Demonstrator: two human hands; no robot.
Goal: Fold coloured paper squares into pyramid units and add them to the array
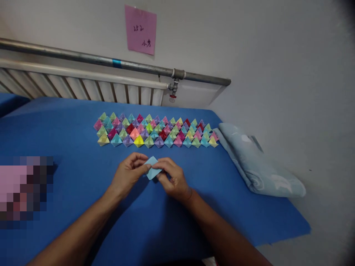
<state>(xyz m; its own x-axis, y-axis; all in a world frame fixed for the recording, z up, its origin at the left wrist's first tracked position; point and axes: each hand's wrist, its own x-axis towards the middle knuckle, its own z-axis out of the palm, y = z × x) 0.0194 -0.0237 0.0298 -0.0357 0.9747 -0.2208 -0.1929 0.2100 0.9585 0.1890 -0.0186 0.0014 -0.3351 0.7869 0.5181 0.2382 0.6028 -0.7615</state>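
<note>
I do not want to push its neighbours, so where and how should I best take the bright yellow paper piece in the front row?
Probably pinch the upper tip of the bright yellow piece from above, coming from the near side: the tip points up, this side faces the blue surface, and other folded pieces crowd its flanks and back.

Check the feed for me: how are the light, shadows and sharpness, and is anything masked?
Head view: light dim, the wall grey and the right-hand corners darkened; head view: soft shadows on the blue cover around the forearms; head view: left hand, right hand and light blue paper reasonably sharp; head view: coarse pixelated patch at left, contents unreadable.
</note>
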